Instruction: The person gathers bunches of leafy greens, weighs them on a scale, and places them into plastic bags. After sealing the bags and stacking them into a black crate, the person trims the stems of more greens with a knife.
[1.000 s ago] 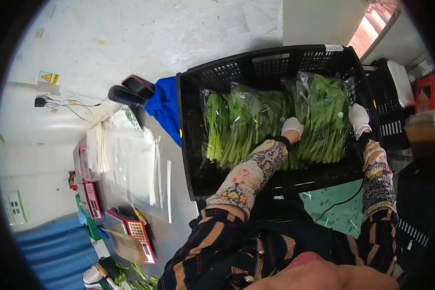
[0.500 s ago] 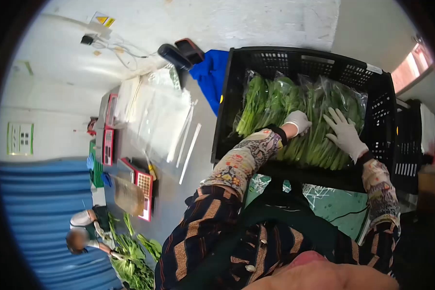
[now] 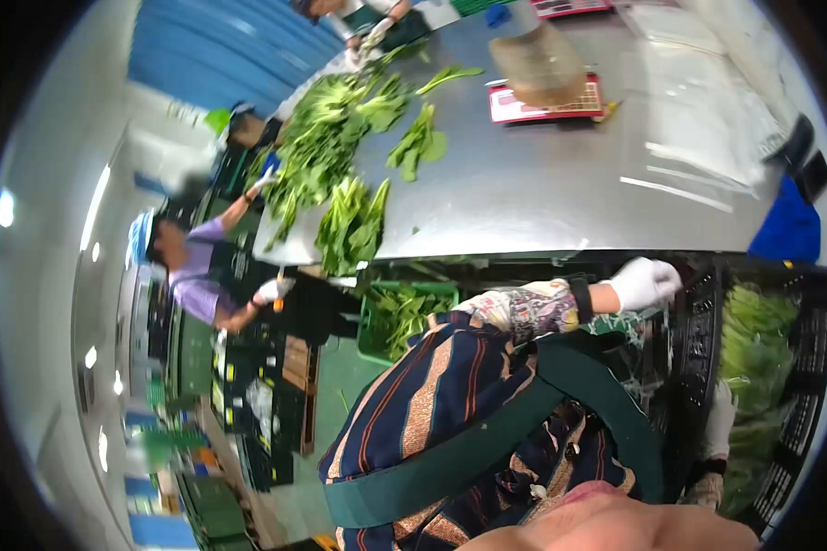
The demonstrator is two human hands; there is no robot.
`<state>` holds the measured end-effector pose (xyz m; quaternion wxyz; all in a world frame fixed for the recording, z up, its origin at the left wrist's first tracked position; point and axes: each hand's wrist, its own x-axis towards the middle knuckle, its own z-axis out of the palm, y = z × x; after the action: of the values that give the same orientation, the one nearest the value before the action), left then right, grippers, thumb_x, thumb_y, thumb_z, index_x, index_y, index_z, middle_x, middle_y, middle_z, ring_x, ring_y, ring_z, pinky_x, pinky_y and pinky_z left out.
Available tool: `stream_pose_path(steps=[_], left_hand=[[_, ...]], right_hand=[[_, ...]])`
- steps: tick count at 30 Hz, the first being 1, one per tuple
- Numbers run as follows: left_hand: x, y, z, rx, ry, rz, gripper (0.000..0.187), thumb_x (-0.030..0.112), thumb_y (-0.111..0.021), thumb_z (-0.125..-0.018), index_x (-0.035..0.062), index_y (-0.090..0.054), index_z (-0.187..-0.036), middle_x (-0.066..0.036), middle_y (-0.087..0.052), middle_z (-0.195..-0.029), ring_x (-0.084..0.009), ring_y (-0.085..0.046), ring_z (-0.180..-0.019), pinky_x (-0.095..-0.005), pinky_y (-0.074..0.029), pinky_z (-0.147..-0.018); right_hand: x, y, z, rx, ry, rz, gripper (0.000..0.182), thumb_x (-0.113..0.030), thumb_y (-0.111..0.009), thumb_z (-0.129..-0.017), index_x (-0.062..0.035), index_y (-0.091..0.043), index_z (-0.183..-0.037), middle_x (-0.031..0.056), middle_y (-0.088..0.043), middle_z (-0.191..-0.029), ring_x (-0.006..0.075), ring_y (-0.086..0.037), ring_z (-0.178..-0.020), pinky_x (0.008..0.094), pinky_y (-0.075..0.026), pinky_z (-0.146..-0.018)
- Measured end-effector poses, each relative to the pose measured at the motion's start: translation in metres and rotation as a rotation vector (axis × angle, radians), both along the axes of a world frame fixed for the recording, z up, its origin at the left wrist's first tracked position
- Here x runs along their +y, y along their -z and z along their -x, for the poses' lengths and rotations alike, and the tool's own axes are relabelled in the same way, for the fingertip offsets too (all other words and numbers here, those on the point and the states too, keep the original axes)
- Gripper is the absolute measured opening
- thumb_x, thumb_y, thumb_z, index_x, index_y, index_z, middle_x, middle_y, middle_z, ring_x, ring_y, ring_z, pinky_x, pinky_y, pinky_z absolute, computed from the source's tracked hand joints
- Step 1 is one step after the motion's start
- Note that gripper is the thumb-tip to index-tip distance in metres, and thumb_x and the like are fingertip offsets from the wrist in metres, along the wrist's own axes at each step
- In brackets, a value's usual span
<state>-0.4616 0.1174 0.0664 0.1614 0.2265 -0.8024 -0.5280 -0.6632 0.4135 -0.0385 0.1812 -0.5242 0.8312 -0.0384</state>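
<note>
A black plastic crate (image 3: pixel 685 367) stands at the right, below the table's edge, and holds bagged leafy greens (image 3: pixel 753 367). My left hand (image 3: pixel 646 281), in a white glove with a patterned sleeve, is curled at the crate's upper corner. My right hand (image 3: pixel 719 421), also gloved, lies over the crate's near rim lower down, its fingers hooked on the rim. Both hands are outside the crate and off the bags.
A steel table (image 3: pixel 542 202) carries loose greens (image 3: pixel 340 165), a red scale (image 3: pixel 547 101), clear bags (image 3: pixel 698 138) and a blue cloth (image 3: pixel 788 230). A green crate (image 3: pixel 402 314) of greens sits under it. A co-worker in purple (image 3: pixel 193 271) stands at the left.
Both hands have left the bagged greens inside the crate and moved to its near rim. My view has swung round, bringing the table top and the co-worker into sight.
</note>
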Motion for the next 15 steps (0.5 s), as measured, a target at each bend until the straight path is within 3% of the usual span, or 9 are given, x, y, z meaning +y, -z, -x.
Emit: stream_pose_path(steps=[2, 4, 5, 6, 8, 10, 11, 12, 15], left_hand=[[-0.042, 0.002, -0.067, -0.136, -0.289, -0.289, 0.021, 0.021, -0.058, -0.086, 0.0023, -0.063, -0.094, -0.011, -0.065, -0.081, -0.0159, -0.063, -0.075, -0.0290, -0.049, -0.071], [-0.073, -0.012, -0.136, -0.200, -0.463, -0.031, 0.026, 0.024, -0.057, -0.084, 0.0003, -0.064, -0.090, -0.013, -0.066, -0.084, -0.0210, -0.064, -0.080, -0.0337, -0.050, -0.074], [-0.097, 0.015, -0.172, -0.203, -0.598, 0.047, 0.029, 0.026, -0.057, -0.083, -0.0002, -0.062, -0.095, -0.015, -0.065, -0.090, -0.0226, -0.063, -0.086, -0.0339, -0.048, -0.078], [-0.117, 0.048, -0.205, -0.205, -0.733, 0.130, 0.034, 0.029, -0.058, -0.083, -0.0006, -0.060, -0.101, -0.017, -0.064, -0.096, -0.0242, -0.061, -0.093, -0.0341, -0.047, -0.081], [-0.140, 0.055, -0.271, -0.113, -0.892, -0.078, 0.048, 0.033, -0.059, -0.082, -0.0006, -0.053, -0.116, -0.021, -0.059, -0.108, -0.0300, -0.056, -0.103, -0.0357, -0.044, -0.089], [-0.164, 0.065, -0.326, -0.320, -1.019, 0.303, 0.061, 0.030, -0.063, -0.081, -0.0014, -0.041, -0.129, -0.020, -0.057, -0.114, -0.0248, -0.056, -0.104, -0.0307, -0.043, -0.089], [-0.169, 0.044, -0.337, -0.442, -1.053, 0.332, 0.073, 0.034, -0.065, -0.079, -0.0026, -0.034, -0.134, -0.023, -0.045, -0.129, -0.0308, -0.045, -0.120, -0.0360, -0.037, -0.099], [-0.176, 0.026, -0.344, -0.438, -1.068, 0.326, 0.073, 0.034, -0.065, -0.079, -0.0026, -0.034, -0.134, -0.023, -0.045, -0.129, -0.0308, -0.045, -0.120, -0.0360, -0.037, -0.099], [-0.221, 0.017, -0.383, -0.872, -0.964, 0.878, 0.095, 0.041, -0.070, -0.070, -0.0037, -0.022, -0.138, -0.027, -0.021, -0.142, -0.0394, -0.019, -0.134, -0.0453, -0.018, -0.109]], right_hand=[[-0.014, -0.029, 0.021, -0.346, -0.108, 0.191, 0.018, -0.011, -0.054, -0.078, 0.0005, -0.061, -0.090, 0.0197, -0.062, -0.091, 0.0361, -0.058, -0.087, 0.0394, -0.045, -0.076], [-0.005, -0.020, 0.053, -0.517, 0.027, 0.144, 0.020, -0.015, -0.057, -0.080, 0.0046, -0.058, -0.078, 0.0231, -0.059, -0.075, 0.0382, -0.056, -0.071, 0.0410, -0.042, -0.064], [-0.026, -0.069, 0.052, -0.379, 0.042, -0.201, 0.021, -0.016, -0.056, -0.081, 0.0053, -0.058, -0.081, 0.0231, -0.059, -0.074, 0.0376, -0.054, -0.066, 0.0407, -0.042, -0.063], [-0.018, -0.057, 0.069, -0.441, 0.008, 0.047, 0.022, -0.015, -0.056, -0.082, 0.0066, -0.058, -0.085, 0.0240, -0.058, -0.075, 0.0353, -0.054, -0.066, 0.0389, -0.042, -0.064], [-0.041, -0.095, 0.063, -0.147, 0.156, -0.020, 0.025, -0.015, -0.053, -0.087, 0.0078, -0.058, -0.094, 0.0222, -0.062, -0.085, 0.0290, -0.056, -0.072, 0.0346, -0.043, -0.070], [-0.065, -0.108, 0.059, -0.233, 0.346, 0.170, 0.029, -0.016, -0.048, -0.093, 0.0079, -0.058, -0.105, 0.0179, -0.064, -0.097, 0.0236, -0.057, -0.083, 0.0301, -0.044, -0.078], [-0.084, -0.116, 0.047, -0.209, 0.307, 0.287, 0.031, -0.018, -0.045, -0.096, 0.0073, -0.056, -0.112, 0.0141, -0.063, -0.105, 0.0208, -0.057, -0.091, 0.0285, -0.043, -0.084], [-0.116, -0.147, 0.009, -0.278, 0.268, 0.372, 0.030, -0.016, -0.046, -0.095, 0.0068, -0.057, -0.110, 0.0147, -0.063, -0.104, 0.0208, -0.058, -0.093, 0.0287, -0.043, -0.086], [-0.205, -0.177, -0.077, -0.297, 0.088, 0.379, 0.026, -0.013, -0.048, -0.093, 0.0074, -0.059, -0.105, 0.0155, -0.063, -0.104, 0.0217, -0.059, -0.094, 0.0301, -0.043, -0.086]])
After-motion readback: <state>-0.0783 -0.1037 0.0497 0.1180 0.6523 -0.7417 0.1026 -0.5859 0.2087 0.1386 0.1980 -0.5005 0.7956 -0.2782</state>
